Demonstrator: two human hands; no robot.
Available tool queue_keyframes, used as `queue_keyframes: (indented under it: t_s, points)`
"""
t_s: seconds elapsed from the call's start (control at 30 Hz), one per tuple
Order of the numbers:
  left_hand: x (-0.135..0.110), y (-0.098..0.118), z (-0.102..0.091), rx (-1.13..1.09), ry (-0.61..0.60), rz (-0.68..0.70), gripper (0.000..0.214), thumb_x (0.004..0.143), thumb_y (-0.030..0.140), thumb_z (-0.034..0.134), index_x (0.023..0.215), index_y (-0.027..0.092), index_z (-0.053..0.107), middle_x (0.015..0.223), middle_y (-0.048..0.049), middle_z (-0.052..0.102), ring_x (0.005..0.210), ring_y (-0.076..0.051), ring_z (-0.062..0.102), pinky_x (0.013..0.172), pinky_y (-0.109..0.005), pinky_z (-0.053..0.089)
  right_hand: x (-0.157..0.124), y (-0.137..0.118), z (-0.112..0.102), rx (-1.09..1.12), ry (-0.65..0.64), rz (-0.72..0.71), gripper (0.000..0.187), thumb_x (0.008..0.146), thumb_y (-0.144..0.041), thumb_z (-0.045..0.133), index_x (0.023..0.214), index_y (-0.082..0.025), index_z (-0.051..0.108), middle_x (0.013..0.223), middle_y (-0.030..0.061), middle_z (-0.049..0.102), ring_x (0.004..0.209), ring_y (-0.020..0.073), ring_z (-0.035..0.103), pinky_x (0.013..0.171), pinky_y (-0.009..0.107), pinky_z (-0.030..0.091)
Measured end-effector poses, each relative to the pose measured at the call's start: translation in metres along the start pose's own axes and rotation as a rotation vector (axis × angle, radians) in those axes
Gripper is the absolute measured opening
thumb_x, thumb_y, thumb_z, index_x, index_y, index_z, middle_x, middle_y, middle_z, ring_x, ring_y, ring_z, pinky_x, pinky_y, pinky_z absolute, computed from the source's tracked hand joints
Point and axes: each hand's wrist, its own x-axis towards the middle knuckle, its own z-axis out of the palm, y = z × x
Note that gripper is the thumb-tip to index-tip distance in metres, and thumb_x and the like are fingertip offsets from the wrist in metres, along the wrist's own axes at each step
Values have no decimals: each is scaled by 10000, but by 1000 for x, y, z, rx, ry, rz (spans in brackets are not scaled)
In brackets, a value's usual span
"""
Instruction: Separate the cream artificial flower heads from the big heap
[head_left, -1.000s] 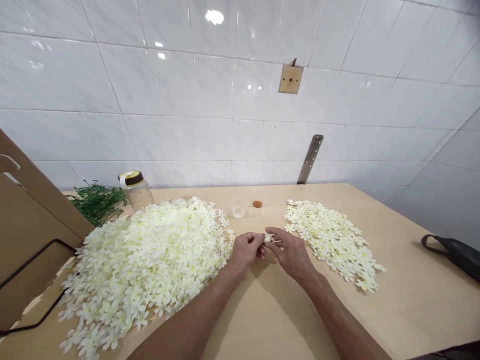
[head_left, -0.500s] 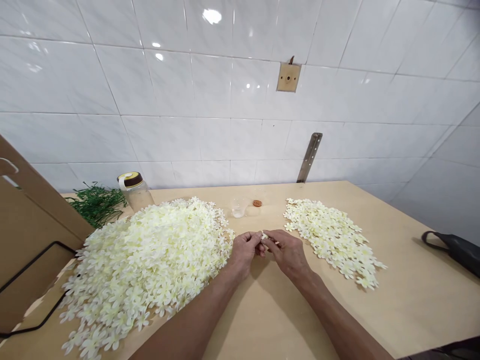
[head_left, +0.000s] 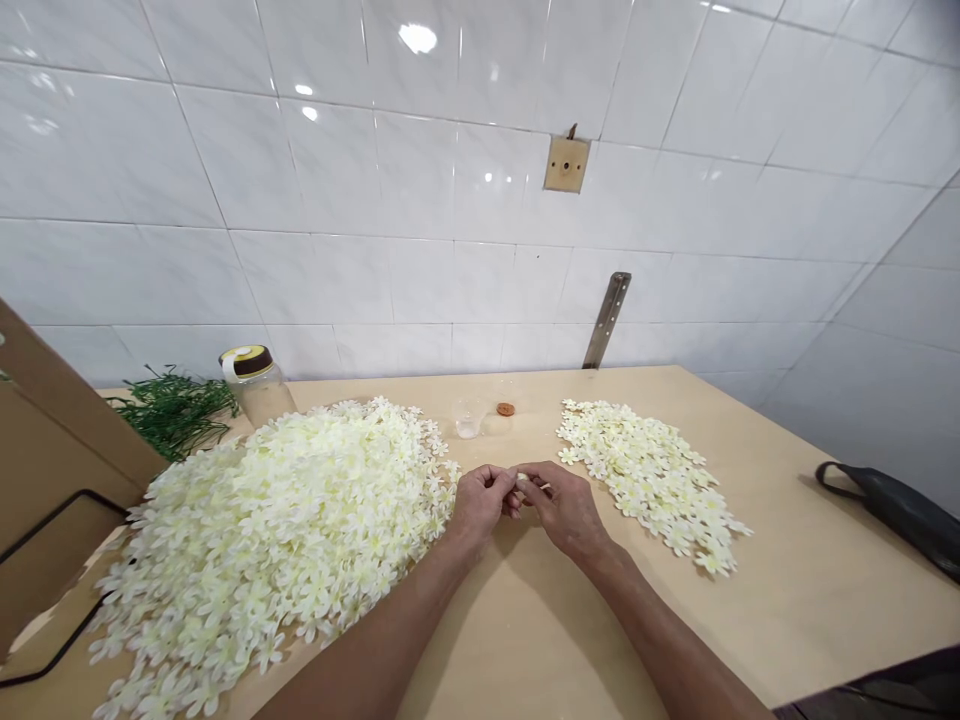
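My left hand and my right hand meet at the middle of the table, fingertips pinched together. Between them shows a bit of a small white artificial flower; most of it is hidden by the fingers. To the left of my left hand spreads a large heap of cream-white artificial flowers, its edge close to that hand. Right of my right hand lies a smaller, flatter spread of the same flowers. Just beyond the hands stand a small clear plastic cup and a round brown piece.
At the back left are a clear bottle with a brown and yellow lid and green artificial stems. A cardboard box borders the left side. A black strapped item lies at the right edge. A tiled wall closes the back.
The view has shifted slightly, so the things on the table sit a little further left. Both hands stay together at the small flower, with only slight finger movement.
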Motion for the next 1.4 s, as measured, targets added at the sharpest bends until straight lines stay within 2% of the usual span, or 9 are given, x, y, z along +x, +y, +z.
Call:
queue_keyframes:
  t_s: [0.17, 0.33, 0.53, 0.63, 0.73, 0.87, 1.1, 1.27, 1.4]
  points:
    - [1, 1, -1, -54, 6, -22, 301, 741, 407, 719, 705, 123, 627, 534, -3, 589, 429, -91, 515, 467, -220, 423, 1, 1, 2, 89, -5, 76, 272, 854, -389, 649, 1040, -202, 714, 992, 83, 729, 839, 205, 694, 718, 310, 595]
    - [1, 0, -1, -56, -81, -30, 280, 741, 379, 712, 744, 103, 664, 551, -25, 603, 443, -99, 525, 474, -228, 440, 1, 7, 2, 52, 57, 150, 244, 864, -400, 634, 975, -203, 728, 924, 73, 735, 658, 176, 686, 629, 296, 579]
    - [3, -5, 0, 86, 85, 35, 233, 781, 366, 659, 722, 151, 593, 500, 10, 577, 383, -118, 528, 437, -243, 454, 2, 10, -6, -216, 35, -6, 224, 929, -346, 543, 863, -212, 711, 765, 48, 707, 653, 184, 651, 655, 298, 514]
    - [4, -7, 0, 106, 83, 53, 255, 794, 392, 646, 714, 160, 579, 496, 13, 577, 378, -118, 530, 434, -241, 457, 2, 6, -7, -296, 6, -31, 284, 952, -334, 497, 788, -209, 691, 695, 46, 678, 651, 188, 634, 631, 293, 488]
    - [3, -7, -1, 127, 38, 46, 315, 809, 452, 630, 713, 154, 600, 513, -5, 598, 392, -126, 542, 434, -246, 460, 2, 4, -5, -207, -11, -45, 305, 977, -333, 449, 862, -210, 703, 757, 53, 699, 614, 166, 628, 624, 287, 508]
    - [2, -5, -2, 124, 18, 35, 379, 804, 510, 636, 694, 148, 623, 522, -15, 604, 418, -128, 554, 454, -250, 464, 1, 5, -1, -95, -1, -92, 235, 954, -344, 509, 1013, -235, 709, 963, 63, 740, 761, 186, 688, 709, 302, 557]
    - [1, 2, -4, 35, -37, -26, 371, 750, 480, 709, 682, 119, 664, 536, -23, 597, 444, -112, 538, 480, -244, 449, 2, 5, -3, -65, 63, -66, 154, 904, -309, 595, 951, -241, 725, 918, 29, 758, 787, 186, 707, 742, 297, 570]
    - [1, 2, -4, 34, -40, -14, 324, 754, 425, 703, 675, 114, 663, 545, -18, 593, 448, -96, 523, 491, -230, 438, 2, 2, -3, -95, 35, -60, 210, 922, -318, 563, 994, -235, 743, 972, 39, 768, 872, 203, 718, 800, 309, 563]
    - [2, -1, -1, 63, 5, 21, 295, 765, 399, 683, 669, 123, 642, 522, 5, 569, 422, -82, 500, 467, -216, 420, 0, 1, 1, -75, 16, 27, 265, 908, -389, 581, 1030, -221, 745, 936, 51, 774, 809, 211, 723, 747, 311, 569]
